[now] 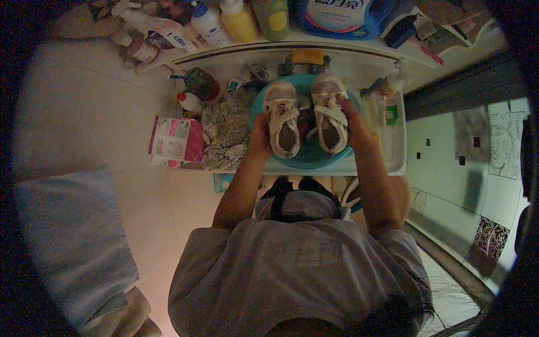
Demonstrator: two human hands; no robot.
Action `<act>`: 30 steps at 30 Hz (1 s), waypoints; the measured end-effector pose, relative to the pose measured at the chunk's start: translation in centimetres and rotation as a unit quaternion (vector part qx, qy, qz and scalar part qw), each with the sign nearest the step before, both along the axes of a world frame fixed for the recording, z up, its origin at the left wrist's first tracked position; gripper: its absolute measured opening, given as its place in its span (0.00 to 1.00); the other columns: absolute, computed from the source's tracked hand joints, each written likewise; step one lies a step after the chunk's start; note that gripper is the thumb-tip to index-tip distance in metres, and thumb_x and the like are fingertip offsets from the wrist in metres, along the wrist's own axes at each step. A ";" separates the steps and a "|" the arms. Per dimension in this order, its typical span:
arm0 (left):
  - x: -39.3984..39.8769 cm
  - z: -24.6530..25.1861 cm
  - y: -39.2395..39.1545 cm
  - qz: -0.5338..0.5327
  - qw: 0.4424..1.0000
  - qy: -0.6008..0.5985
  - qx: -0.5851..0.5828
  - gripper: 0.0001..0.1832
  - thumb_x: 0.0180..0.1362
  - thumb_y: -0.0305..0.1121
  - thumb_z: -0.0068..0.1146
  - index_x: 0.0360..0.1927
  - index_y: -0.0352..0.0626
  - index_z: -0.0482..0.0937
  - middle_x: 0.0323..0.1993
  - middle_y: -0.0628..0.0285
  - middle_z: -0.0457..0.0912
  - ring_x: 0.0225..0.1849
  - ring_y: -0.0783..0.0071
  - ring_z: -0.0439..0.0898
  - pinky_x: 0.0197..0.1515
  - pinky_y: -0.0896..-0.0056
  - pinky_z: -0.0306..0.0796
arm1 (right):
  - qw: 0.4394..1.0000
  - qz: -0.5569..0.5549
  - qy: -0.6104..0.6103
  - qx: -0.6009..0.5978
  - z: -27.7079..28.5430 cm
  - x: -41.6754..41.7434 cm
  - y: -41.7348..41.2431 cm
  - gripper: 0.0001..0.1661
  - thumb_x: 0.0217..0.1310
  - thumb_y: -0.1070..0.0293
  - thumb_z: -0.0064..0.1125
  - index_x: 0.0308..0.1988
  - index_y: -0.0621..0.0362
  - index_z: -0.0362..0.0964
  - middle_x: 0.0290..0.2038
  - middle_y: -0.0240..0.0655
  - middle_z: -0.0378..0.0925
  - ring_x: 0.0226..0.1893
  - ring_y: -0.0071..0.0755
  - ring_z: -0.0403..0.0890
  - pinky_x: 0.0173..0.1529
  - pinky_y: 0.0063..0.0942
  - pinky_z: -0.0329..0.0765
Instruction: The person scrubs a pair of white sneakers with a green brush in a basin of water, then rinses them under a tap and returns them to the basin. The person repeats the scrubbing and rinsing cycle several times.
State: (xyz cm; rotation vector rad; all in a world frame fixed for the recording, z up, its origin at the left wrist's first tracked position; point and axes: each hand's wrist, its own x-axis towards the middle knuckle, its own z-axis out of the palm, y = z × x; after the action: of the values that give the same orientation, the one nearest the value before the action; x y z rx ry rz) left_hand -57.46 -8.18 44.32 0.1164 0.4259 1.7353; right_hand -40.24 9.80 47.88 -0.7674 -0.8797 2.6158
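Observation:
My left hand point(262, 134) grips a small white shoe point(283, 101) by its outer side. A matching white shoe point(323, 103) is held by my right hand point(350, 122), with the fingers around its outer edge. Both shoes point away from me, their openings facing up and their straps crossing the top. They are side by side above a teal plastic basin point(309, 163), with a gap between them. Something dark and reddish shows inside the basin between the shoes, too dim to name.
The basin sits in a white sink point(398, 162). At left lie crumpled patterned cloth point(227, 122), a pink-and-white box point(173, 141) and a lidded jar point(202, 83). A ledge behind carries a pump bottle point(209, 25), a yellow bottle point(238, 21) and a blue detergent jug point(337, 19). Blue-grey fabric point(76, 236) hangs at left.

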 end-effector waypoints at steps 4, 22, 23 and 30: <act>0.4 0.9 0.7 -0.018 0.998 -0.048 -0.022 0.29 0.55 0.49 0.47 0.55 0.41 0.67 0.48 0.52 0.76 0.48 0.59 0.77 0.49 0.56 0.73 | 0.998 -0.040 -0.030 0.039 1.7 -2.2 -2.9 0.25 0.62 0.53 0.50 0.50 0.60 0.65 0.46 0.38 0.75 0.42 0.37 0.78 0.46 0.34 0.77; -2.5 -3.5 -1.8 0.149 0.986 -0.077 -0.002 0.28 0.59 0.53 0.44 0.55 0.43 0.68 0.51 0.55 0.73 0.51 0.60 0.74 0.52 0.57 0.71 | 0.960 0.026 -0.100 0.260 -0.6 -3.9 -3.2 0.31 0.61 0.50 0.49 0.55 0.62 0.62 0.53 0.46 0.69 0.51 0.42 0.72 0.54 0.36 0.69; -2.7 -3.4 -2.1 0.155 0.985 -0.078 0.001 0.28 0.59 0.52 0.44 0.55 0.43 0.68 0.51 0.55 0.73 0.51 0.60 0.74 0.52 0.57 0.71 | 0.927 0.045 -0.166 0.332 -1.4 -3.8 -1.8 0.32 0.59 0.50 0.51 0.55 0.62 0.63 0.54 0.48 0.69 0.52 0.45 0.71 0.55 0.36 0.68; -4.7 -4.1 -4.1 0.184 0.980 -0.071 0.004 0.27 0.58 0.51 0.46 0.55 0.44 0.68 0.52 0.55 0.73 0.51 0.60 0.73 0.52 0.57 0.71 | 0.504 0.251 -0.409 0.718 -14.9 -5.1 1.3 0.30 0.54 0.53 0.54 0.50 0.65 0.67 0.42 0.57 0.74 0.43 0.55 0.77 0.47 0.42 0.74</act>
State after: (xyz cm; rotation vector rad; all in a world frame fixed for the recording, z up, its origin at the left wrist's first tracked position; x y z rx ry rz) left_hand -62.20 -12.29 40.25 -0.0875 0.3511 2.0947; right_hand -45.32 11.09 33.00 -1.0954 -3.0899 0.5453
